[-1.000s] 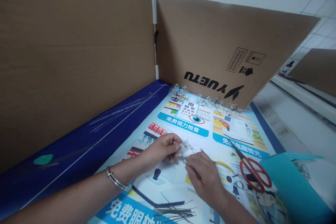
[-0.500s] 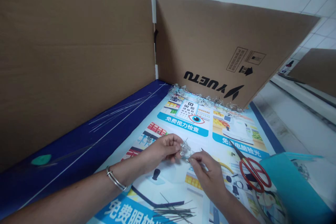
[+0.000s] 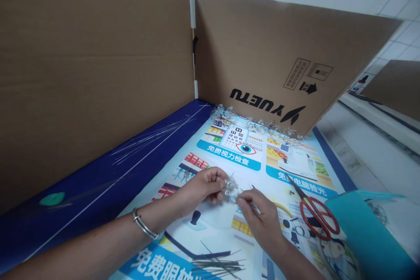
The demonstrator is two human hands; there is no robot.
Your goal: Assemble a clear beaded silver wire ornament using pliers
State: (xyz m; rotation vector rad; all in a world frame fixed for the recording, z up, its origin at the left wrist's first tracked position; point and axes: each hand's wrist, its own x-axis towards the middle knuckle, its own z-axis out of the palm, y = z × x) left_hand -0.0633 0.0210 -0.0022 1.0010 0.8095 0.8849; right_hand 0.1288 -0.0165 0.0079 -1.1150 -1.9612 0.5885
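Between my two hands is a small clear, beaded-looking wire piece (image 3: 231,187); its exact kind is too fine to make out. My left hand (image 3: 211,183), with a silver bangle on the wrist, pinches its left side between thumb and fingers. On its lower right side, the thumb and forefinger of my right hand (image 3: 259,210) are pinched together at its edge. A short dark tip sticks up above the right fingers. Below the hands lies a bundle of thin dark wires (image 3: 219,264) on the printed sheet (image 3: 226,223).
Red-handled scissors (image 3: 318,216) lie right of my right hand, beside a teal box (image 3: 370,227). Clear wire pieces (image 3: 262,127) line the foot of the cardboard panel (image 3: 262,52). Clear strands (image 3: 151,140) and a green piece (image 3: 52,199) rest on the blue surface at left.
Both hands stay in nearly the same place. The clear wire piece has turned slightly between the fingers.
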